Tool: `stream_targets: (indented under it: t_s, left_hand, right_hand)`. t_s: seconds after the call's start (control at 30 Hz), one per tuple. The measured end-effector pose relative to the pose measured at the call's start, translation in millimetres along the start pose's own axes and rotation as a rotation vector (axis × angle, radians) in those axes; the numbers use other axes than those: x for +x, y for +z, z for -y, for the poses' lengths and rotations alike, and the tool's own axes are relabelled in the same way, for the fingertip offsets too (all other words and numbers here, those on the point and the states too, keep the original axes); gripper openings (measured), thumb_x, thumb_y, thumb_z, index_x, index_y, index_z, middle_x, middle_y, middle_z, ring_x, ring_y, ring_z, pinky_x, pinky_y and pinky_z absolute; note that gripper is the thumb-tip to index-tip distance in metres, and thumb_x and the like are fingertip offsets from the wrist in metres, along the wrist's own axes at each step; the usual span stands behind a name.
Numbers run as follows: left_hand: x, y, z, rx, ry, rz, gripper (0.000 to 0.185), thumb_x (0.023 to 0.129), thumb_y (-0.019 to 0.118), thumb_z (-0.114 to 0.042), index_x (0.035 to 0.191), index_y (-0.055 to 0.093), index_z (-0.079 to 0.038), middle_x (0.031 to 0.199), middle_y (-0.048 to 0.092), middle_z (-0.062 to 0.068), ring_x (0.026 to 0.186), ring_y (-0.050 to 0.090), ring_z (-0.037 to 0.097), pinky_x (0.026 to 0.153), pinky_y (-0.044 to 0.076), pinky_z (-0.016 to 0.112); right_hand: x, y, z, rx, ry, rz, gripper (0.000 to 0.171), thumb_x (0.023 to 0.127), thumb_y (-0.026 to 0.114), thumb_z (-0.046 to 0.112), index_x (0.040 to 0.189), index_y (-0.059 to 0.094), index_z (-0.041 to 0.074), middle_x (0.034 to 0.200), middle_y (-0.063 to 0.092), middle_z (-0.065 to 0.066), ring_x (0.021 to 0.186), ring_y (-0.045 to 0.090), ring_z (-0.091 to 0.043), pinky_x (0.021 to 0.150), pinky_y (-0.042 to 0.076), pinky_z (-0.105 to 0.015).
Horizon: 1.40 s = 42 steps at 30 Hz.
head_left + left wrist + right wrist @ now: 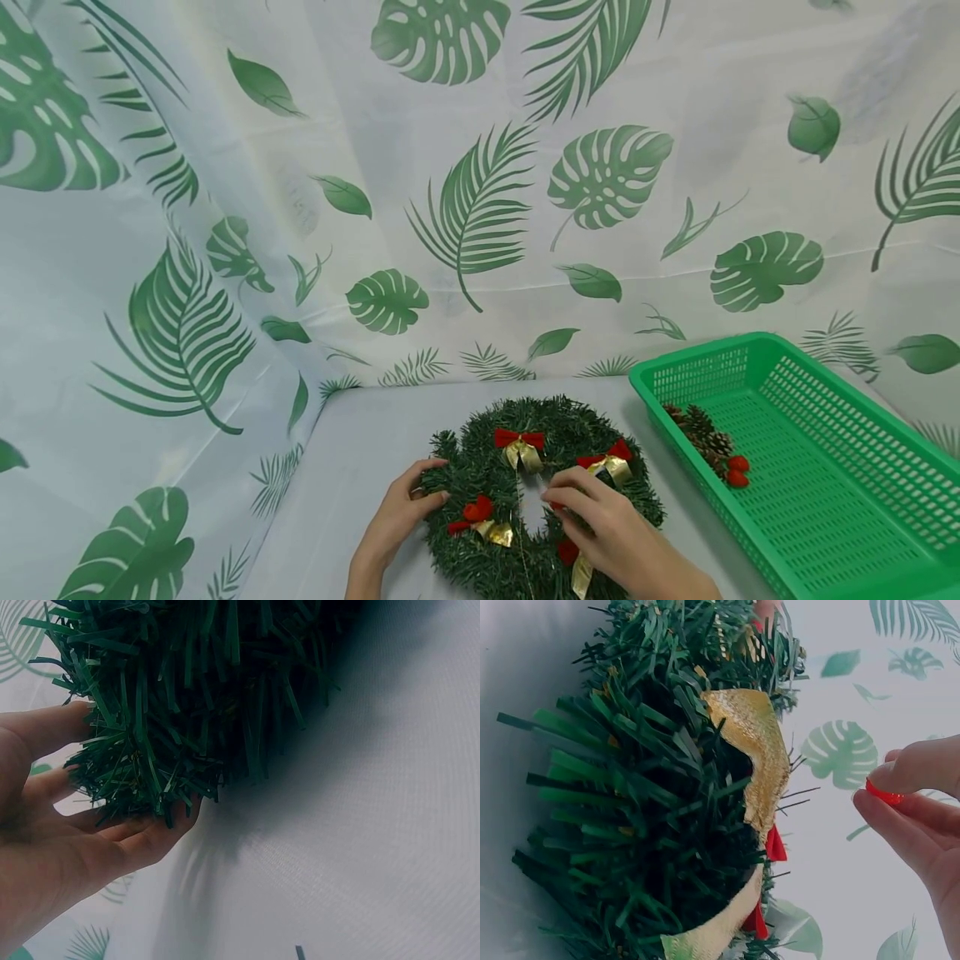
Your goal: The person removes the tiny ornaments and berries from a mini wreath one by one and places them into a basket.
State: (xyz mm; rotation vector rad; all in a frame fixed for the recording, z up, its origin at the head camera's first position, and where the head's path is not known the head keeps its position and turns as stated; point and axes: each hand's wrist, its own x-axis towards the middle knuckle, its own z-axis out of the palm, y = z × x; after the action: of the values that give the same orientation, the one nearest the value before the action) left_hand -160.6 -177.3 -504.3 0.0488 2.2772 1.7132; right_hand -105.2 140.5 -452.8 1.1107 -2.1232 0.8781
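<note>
A green artificial wreath [480, 462] lies on the white surface in the head view. Red-and-gold bows [519, 442] are spread around it, and a red berry [477, 508] sits by the lower-left bow. My left hand [401, 512] grips the wreath's left edge; in the left wrist view its fingers [161, 840] lie under the green tips. Over the wreath's centre, my right hand [611, 525] pinches a small red berry-like piece [885, 793] between thumb and finger. That piece is mostly covered by the fingers. A thin gold string [519, 500] crosses the wreath's opening.
A green plastic basket [847, 392] stands to the right of the wreath. Several pine cones [705, 433] and red berries [738, 471] lie at its left side. Behind the table hangs a white leaf-printed cloth [495, 333].
</note>
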Motion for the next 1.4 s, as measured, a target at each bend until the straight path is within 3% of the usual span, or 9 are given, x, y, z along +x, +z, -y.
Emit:
stream_targets:
  t_s: [0.23,0.53,0.83,1.13,1.4]
  left_hand:
    - [0.1,-1.7,1.0,-0.007,-0.015,-0.007,0.057,0.095,0.075,-0.026,0.147,0.056,-0.016,0.166,0.024,0.028,0.144,0.035,0.058,0.108,0.041,0.066]
    - [2.8,1.5,2.6,-0.004,0.000,-0.009,0.055,0.095,0.075,-0.025,0.146,0.057,-0.017,0.167,0.025,0.026,0.143,0.036,0.058,0.108,0.043,0.065]
    - [0.8,1.0,2.0,-0.009,-0.003,-0.004,0.056,0.095,0.075,-0.024,0.147,0.056,-0.016,0.167,0.023,0.028,0.142,0.037,0.058,0.107,0.044,0.064]
    - [-0.8,0.4,2.4,-0.013,-0.012,-0.012,0.056,0.095,0.075,-0.024,0.147,0.056,-0.016,0.166,0.023,0.028,0.144,0.032,0.060,0.108,0.042,0.066]
    - [1.1,-0.5,4.2,-0.015,-0.012,-0.006,0.056,0.095,0.075,-0.025,0.147,0.056,-0.016,0.167,0.023,0.027,0.143,0.036,0.058,0.109,0.041,0.066]
  right_hand:
    - [0,-3,-2,-0.047,0.024,0.010,0.046,0.109,0.034,0.037,0.108,0.072,0.010,0.110,0.065,-0.002,0.086,0.066,-0.011,0.074,0.047,-0.007]
    - [-6,-10,-9,-0.084,0.016,-0.040,0.045,0.109,0.035,0.035,0.109,0.073,0.010,0.109,0.067,-0.005,0.087,0.068,-0.016,0.075,0.051,-0.012]
    - [-17,-27,-11,-0.150,0.057,-0.021,0.050,0.110,0.031,0.041,0.108,0.072,0.012,0.109,0.066,-0.002,0.088,0.067,-0.014,0.075,0.048,-0.009]
    - [-21,-35,-14,-0.125,0.021,-0.069,0.047,0.110,0.035,0.037,0.106,0.072,0.008,0.105,0.064,-0.002,0.085,0.064,-0.012,0.075,0.049,-0.009]
    - [-24,-46,-13,-0.201,0.004,-0.062,0.051,0.111,0.032,0.037,0.103,0.073,0.007,0.106,0.064,-0.004,0.084,0.067,-0.016,0.072,0.050,-0.009]
